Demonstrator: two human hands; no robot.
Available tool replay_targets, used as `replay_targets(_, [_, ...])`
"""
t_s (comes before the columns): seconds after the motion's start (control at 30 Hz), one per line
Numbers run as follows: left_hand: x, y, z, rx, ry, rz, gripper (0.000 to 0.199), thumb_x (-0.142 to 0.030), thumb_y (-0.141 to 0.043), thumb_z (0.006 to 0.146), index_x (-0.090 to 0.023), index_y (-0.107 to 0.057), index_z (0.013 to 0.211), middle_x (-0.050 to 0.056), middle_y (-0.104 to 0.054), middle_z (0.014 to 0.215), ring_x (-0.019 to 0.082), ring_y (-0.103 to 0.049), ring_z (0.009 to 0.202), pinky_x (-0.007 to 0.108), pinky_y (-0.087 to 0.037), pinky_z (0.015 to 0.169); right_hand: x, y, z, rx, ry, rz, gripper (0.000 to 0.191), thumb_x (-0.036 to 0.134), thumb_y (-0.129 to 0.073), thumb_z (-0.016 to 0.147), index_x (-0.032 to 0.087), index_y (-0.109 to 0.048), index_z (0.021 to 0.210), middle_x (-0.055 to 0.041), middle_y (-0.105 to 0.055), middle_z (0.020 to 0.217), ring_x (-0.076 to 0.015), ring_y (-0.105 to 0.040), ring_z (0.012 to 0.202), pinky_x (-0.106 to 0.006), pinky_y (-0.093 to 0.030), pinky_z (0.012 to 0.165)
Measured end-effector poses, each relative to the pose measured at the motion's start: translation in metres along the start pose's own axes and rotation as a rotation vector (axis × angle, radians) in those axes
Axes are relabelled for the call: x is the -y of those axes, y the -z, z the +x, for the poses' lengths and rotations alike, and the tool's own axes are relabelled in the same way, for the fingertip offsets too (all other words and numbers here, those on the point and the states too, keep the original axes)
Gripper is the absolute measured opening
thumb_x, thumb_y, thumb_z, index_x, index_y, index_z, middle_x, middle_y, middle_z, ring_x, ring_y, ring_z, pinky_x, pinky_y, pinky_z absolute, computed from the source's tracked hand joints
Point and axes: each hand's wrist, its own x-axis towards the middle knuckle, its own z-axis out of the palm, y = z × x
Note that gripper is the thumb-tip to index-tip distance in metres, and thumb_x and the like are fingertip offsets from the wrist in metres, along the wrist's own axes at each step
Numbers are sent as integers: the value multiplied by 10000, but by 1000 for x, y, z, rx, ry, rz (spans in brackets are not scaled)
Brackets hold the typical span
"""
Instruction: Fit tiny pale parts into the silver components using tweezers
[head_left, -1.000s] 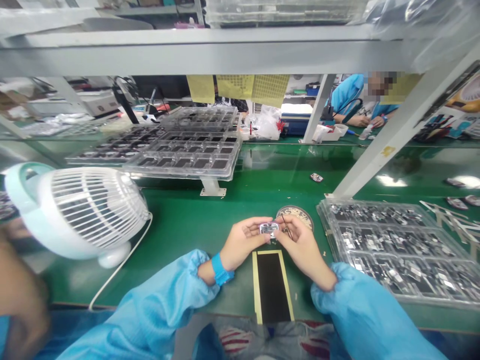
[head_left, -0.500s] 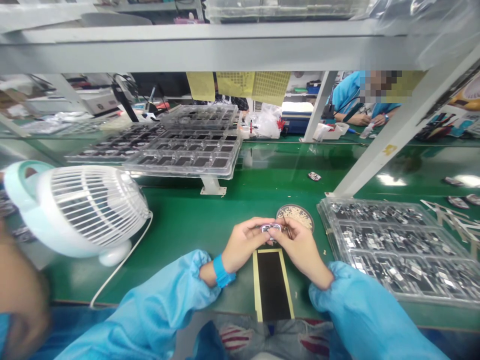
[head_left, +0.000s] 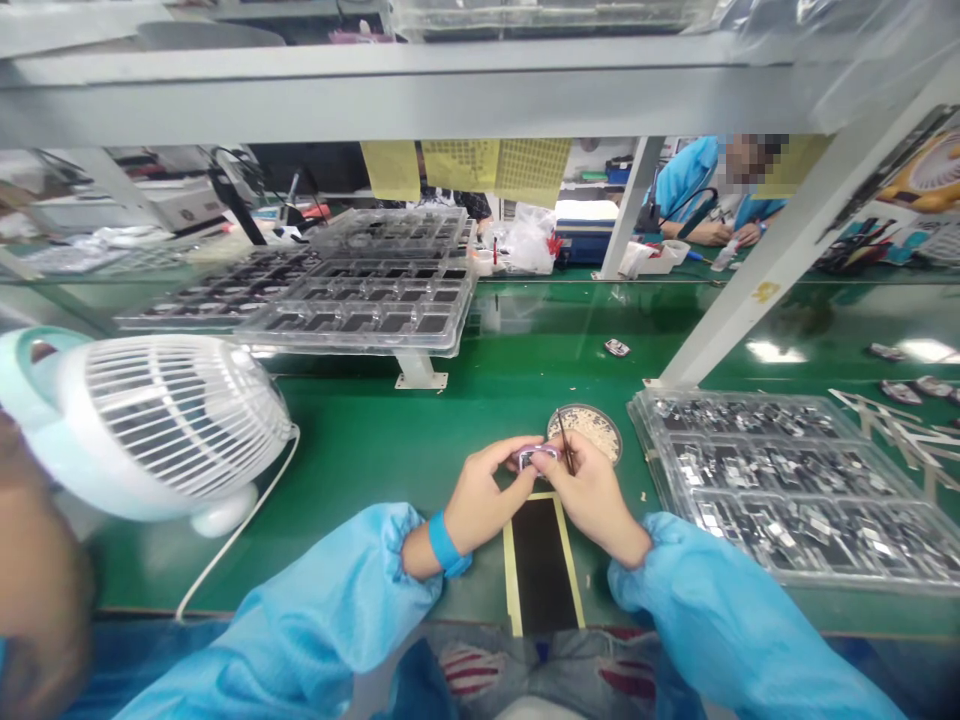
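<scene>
Pinching a device, left fingers and right fingers — with tweezers — meet beside a dish of bits.

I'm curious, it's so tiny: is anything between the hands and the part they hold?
Nothing visible: left hand and right hand both touch the part. The dark tool in the right hand sticks up beside it.

- Bench top: glossy green, spread wide before me.
- Overhead: pale grey shelf beam running across; slanted post at right, foot resting on the green surface.
- Yellow sheets in a row just below the beam.
- Dark panel left of the sheets.
- Light: white glare reflecting off the green, right side.
</scene>
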Motion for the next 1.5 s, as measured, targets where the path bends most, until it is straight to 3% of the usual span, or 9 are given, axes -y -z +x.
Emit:
replay_targets(0.27, [-1, 0, -2, 9, 91, -128, 259, -224, -690, 856, -148, -736, 1099, 87, -762, 1083, 236, -692, 972, 322, -548, 847, -1, -1, -1, 4, 1, -58, 288, 452, -688, 845, 206, -548, 792, 12, -565, 709, -163, -534, 650, -272, -429, 612])
replay_targets(0.47, [-5, -2, -6, -56, 82, -111, 226, -199, -700, 845, -140, -749, 1057, 88, -768, 1065, 236, -699, 1001, 324, -539, 916, -2, -3, -3, -5, 38, -79, 278, 428, -688, 846, 209, -537, 765, 26, -540, 678, -147, -498, 609, -256, -404, 570])
replay_targets(0.6, [-1, 0, 0, -20, 63, -70, 217, -194, -661, 873, -160, -743, 1071, 70, -769, 1052, 218, -703, 956, 314, -549, 872, -9, 1, 3, 8, 52, -156, 263, 429, -701, 851, 201, -581, 798, 11, -586, 711, -161, -541, 648, -263, -439, 595])
replay_targets(0.77, [4, 6, 5, -31, -115, 191, 284, -104, -630, 843, -202, -743, 1085, 46, -748, 977, 200, -668, 883, 320, -527, 833, -7, 13, 7, -76, 337, -331, 185, 312, -689, 893, 215, -653, 1046, -42, -640, 953, -207, -617, 881, -327, -496, 791])
replay_targets(0.9, [5, 7, 4, -22, -155, 315, 319, -89, -617, 840, -216, -738, 1106, 44, -731, 917, 204, -643, 841, 338, -512, 812, 1, 18, 7, -3, 525, -399, 76, 226, -619, 948, 217, -694, 961, -41, -624, 891, -204, -611, 882, -345, -491, 822])
replay_targets(1.23, [10, 7, 3, -32, -127, 302, 343, -86, -627, 826, -211, -723, 1130, 46, -734, 988, 205, -655, 896, 347, -505, 870, -8, 19, 6, 63, 568, -475, 79, 207, -648, 944, 226, -689, 1009, -33, -598, 883, -187, -596, 823, -313, -486, 730])
replay_targets(1.4, [13, 6, 4, 0, -83, 296, 336, -96, -603, 847, -215, -721, 1138, 34, -730, 961, 191, -645, 858, 322, -503, 821, -8, 21, 6, 162, 507, -536, 69, 218, -587, 972, 226, -639, 1015, -46, -598, 958, -195, -613, 877, -308, -495, 775])
replay_targets(1.5, [18, 7, 6, 0, -34, 258, 335, -111, -587, 866, -227, -704, 1159, 28, -727, 1004, 180, -646, 872, 299, -502, 811, -8, 29, 8, 79, 454, -577, 57, 248, -567, 978, 214, -609, 963, -47, -606, 947, -211, -616, 904, -325, -490, 819])
